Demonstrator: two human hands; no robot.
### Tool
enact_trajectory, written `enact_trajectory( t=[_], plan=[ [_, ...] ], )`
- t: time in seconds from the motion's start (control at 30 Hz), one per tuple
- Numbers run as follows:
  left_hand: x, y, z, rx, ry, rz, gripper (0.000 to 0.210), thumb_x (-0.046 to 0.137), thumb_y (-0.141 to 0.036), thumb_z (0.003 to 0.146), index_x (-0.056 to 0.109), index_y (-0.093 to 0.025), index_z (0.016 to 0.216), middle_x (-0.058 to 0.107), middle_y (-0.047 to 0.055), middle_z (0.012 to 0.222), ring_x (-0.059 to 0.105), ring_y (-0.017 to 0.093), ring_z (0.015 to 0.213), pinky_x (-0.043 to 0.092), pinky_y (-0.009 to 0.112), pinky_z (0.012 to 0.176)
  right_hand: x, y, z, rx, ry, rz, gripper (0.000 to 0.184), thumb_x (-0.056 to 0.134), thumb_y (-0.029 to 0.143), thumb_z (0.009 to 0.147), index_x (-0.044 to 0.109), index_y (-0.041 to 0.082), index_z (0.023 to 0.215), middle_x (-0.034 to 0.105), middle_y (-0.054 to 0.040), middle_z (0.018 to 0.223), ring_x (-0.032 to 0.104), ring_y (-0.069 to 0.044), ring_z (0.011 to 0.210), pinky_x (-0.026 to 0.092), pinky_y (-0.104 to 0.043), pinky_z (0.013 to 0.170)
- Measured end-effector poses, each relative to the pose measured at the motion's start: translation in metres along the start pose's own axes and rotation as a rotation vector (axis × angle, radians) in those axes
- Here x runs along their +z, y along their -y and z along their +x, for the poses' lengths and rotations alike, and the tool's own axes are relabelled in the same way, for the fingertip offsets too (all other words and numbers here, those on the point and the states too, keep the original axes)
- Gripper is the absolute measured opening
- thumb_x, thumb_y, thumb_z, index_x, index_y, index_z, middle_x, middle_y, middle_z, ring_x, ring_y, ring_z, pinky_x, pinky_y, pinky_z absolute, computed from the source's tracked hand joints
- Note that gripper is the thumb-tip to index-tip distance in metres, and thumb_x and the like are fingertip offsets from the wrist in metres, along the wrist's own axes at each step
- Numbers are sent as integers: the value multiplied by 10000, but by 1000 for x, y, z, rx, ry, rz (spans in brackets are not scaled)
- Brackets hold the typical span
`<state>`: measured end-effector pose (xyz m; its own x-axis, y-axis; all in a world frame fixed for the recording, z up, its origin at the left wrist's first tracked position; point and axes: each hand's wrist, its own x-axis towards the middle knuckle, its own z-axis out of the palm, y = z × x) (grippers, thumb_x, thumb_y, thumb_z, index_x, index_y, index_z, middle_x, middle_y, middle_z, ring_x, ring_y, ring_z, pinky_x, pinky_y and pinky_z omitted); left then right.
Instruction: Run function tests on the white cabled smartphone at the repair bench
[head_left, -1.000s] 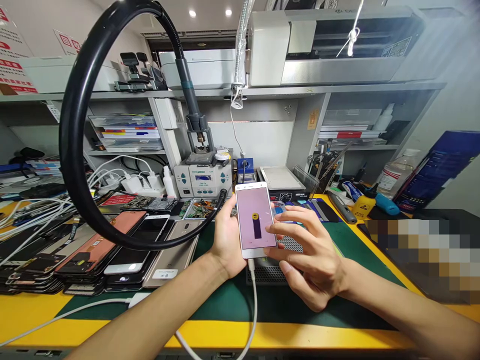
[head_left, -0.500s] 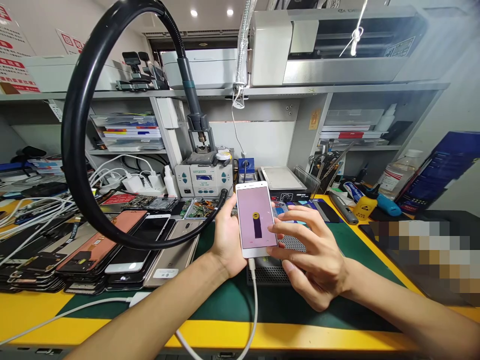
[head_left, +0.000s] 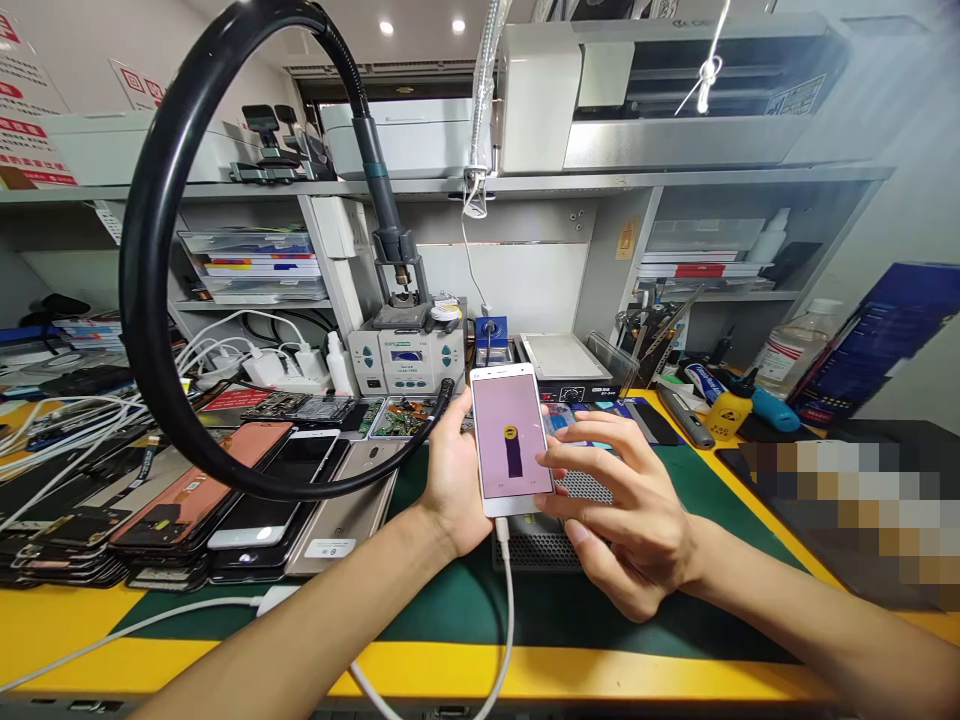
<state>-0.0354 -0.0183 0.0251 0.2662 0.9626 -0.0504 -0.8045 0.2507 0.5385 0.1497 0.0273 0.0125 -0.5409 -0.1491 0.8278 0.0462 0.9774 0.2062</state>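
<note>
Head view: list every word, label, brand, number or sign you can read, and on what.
"mi": gold rectangular phone.
"ESD SAFE", slightly blurred: small yellow plastic bottle.
Too small or blurred to read:
Print on the lit white rectangular phone.
Panel print, grey boxy station.
Front print, black flat plate unit.
Print on the clear plastic bottle.
Print on the large pale boxy machine.
Characters on the white paper poster.

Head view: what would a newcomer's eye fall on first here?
Probably the thick black hose, looping large across the left of the view. Next, the white phone with its lit pinkish screen, held near the centre in the left hand, the right hand at its right edge. Stacked phones crowd the bench at left.
</note>
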Motion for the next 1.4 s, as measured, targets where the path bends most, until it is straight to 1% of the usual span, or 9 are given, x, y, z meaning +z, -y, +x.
enact_trajectory(
  t=[0.17, 0.3, 0.5, 0.77, 0.87, 1.03, 1.2, 1.3, 1.4],
  plan=[
    [-2, 0, 1, 11, 1, 16, 673, 394, -635, 988, 722, -91, 1212, 763, 162, 953, 729, 293, 841, 565, 415, 816, -1, 0, 0, 0, -23, 6, 259, 570, 136, 661, 743, 163, 852, 720, -138, 1013, 636, -324, 1060, 523, -579, 925],
    [-2, 0, 0, 13, -41, 57, 689, 384, -649, 981, 716, -87, 1199, 754, 176, 948, 724, 290, 792, 570, 415, 769, -4, 1, 1, 6, -61, 6, 245, 562, 136, 673, 734, 157, 847, 708, -121, 942, 632, -289, 930, 526, -548, 839],
    [2, -1, -2, 27, -47, 98, 730, 308, -662, 986, 719, -72, 1116, 717, 161, 842, 693, 278, 687, 559, 396, 653, -8, 3, 3, 60, -107, -39, 264, 574, 138, 711, 741, 167, 913, 536, -48, 728, 480, -194, 679, 445, -426, 654],
    [4, -1, -3, 42, -57, 119, 732, 300, -654, 990, 724, -70, 1115, 718, 158, 829, 693, 272, 683, 547, 375, 653, -4, 5, 2, 55, -69, -41, 277, 592, 144, 720, 729, 170, 960, 483, -29, 713, 407, -177, 648, 362, -380, 617],
    [3, 0, -3, 48, -56, 137, 731, 307, -654, 991, 731, -71, 1113, 727, 164, 846, 698, 269, 691, 541, 362, 656, -3, 5, 0, 50, -11, -27, 289, 587, 154, 734, 730, 151, 985, 511, -46, 745, 428, -186, 667, 346, -379, 624],
    [2, 2, -3, 57, -82, 127, 686, 357, -644, 989, 734, -102, 1175, 756, 168, 914, 727, 289, 787, 563, 387, 740, -2, 7, 1, 62, 116, -32, 337, 589, 184, 793, 733, 136, 1094, 541, -85, 852, 485, -223, 770, 389, -406, 678],
    [5, 4, -3, 93, -97, 79, 639, 368, -600, 1004, 731, -114, 1207, 766, 145, 911, 733, 294, 848, 570, 396, 799, 0, 10, 2, 84, 216, -80, 357, 578, 225, 854, 709, 153, 1178, 541, -88, 908, 470, -221, 795, 397, -411, 702],
    [8, 4, -3, 108, -125, 95, 638, 350, -584, 1011, 729, -110, 1208, 767, 145, 915, 735, 289, 846, 570, 390, 799, 0, 10, 2, 81, 202, -74, 345, 583, 210, 845, 714, 144, 1157, 544, -90, 898, 468, -221, 784, 392, -409, 693],
    [9, 3, -4, 87, -127, 109, 656, 343, -599, 1008, 730, -107, 1203, 768, 154, 920, 735, 289, 833, 569, 389, 791, -1, 8, 1, 70, 111, -53, 347, 594, 171, 809, 715, 134, 1132, 544, -83, 868, 483, -220, 774, 395, -404, 682]
  ],
)
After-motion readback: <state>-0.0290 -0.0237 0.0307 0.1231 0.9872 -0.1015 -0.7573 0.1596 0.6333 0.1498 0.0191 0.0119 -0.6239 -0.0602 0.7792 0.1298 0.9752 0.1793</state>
